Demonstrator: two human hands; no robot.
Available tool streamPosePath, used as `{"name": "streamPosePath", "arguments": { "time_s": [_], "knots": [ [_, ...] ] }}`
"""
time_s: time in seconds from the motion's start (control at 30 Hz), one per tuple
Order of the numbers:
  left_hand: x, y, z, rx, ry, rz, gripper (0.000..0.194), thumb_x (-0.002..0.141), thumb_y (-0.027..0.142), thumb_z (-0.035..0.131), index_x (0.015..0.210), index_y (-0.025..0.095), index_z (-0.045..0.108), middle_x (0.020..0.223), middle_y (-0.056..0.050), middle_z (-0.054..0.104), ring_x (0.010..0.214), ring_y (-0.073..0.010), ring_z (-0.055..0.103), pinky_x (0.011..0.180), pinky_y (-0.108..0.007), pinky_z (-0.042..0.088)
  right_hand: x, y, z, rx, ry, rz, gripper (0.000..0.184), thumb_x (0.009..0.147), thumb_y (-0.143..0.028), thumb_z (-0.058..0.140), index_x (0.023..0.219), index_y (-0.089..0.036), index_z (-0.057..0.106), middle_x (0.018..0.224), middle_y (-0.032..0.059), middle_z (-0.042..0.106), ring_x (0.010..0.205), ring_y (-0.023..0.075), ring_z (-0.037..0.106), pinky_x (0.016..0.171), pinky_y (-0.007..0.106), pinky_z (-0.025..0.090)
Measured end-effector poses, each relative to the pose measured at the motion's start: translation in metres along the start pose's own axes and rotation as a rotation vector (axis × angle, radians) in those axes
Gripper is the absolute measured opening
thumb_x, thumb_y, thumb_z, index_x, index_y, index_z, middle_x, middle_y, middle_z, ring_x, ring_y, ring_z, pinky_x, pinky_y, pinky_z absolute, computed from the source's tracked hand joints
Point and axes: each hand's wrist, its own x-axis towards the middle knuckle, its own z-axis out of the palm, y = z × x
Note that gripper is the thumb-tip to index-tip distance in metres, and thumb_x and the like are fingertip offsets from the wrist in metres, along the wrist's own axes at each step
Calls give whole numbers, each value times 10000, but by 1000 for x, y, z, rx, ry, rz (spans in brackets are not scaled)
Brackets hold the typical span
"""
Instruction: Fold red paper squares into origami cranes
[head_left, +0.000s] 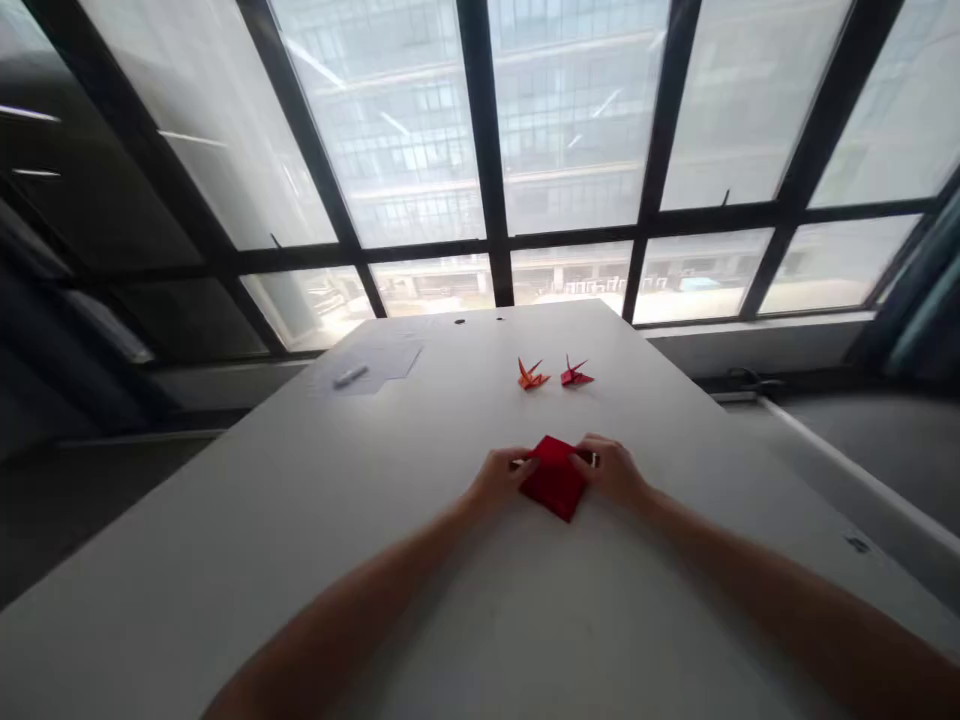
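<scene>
A red folded square of origami paper (556, 480) is held just above or on the white table, turned so one corner points away from me. My left hand (498, 475) pinches its left edge between thumb and fingers. On the opposite side, my right hand (609, 468) grips the right edge in the same way. Beyond my hands stand two folded paper cranes: an orange-red crane (532, 375) and, to its right, a deeper red crane (575, 374). The undersides of the paper and some fingertips are hidden.
The long white table (360, 510) runs toward large dark-framed windows (487, 130). At the back left lie white sheets of paper (394, 360) with a small pale object (350, 376) on top. A white rail (847, 460) is beyond the right edge.
</scene>
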Motion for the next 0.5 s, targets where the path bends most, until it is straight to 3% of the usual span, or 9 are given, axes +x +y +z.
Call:
{"name": "streamPosePath", "arguments": {
  "time_s": [0.27,0.4,0.5],
  "knots": [
    [-3,5,0,109,13,30,551,938,558,457,985,112,778,829,-69,743,736,-189,627,673,-268,460,-1,0,3,-4,62,-2,197,848,-282,599,677,-196,648,728,19,659,628,140,551,624,249,383],
    [-1,3,-4,-76,41,-11,637,936,620,420,1100,94,740,919,-123,750,787,-209,658,705,-292,494,2,0,5,9,75,9,206,845,-284,586,674,-189,650,716,22,659,635,147,556,634,254,397],
    [2,-1,-9,-237,30,-55,629,883,613,544,1236,108,667,996,-142,744,803,-207,675,710,-295,522,4,2,8,50,88,57,218,838,-298,578,675,-181,661,684,21,657,624,154,558,608,255,396]
  ]
}}
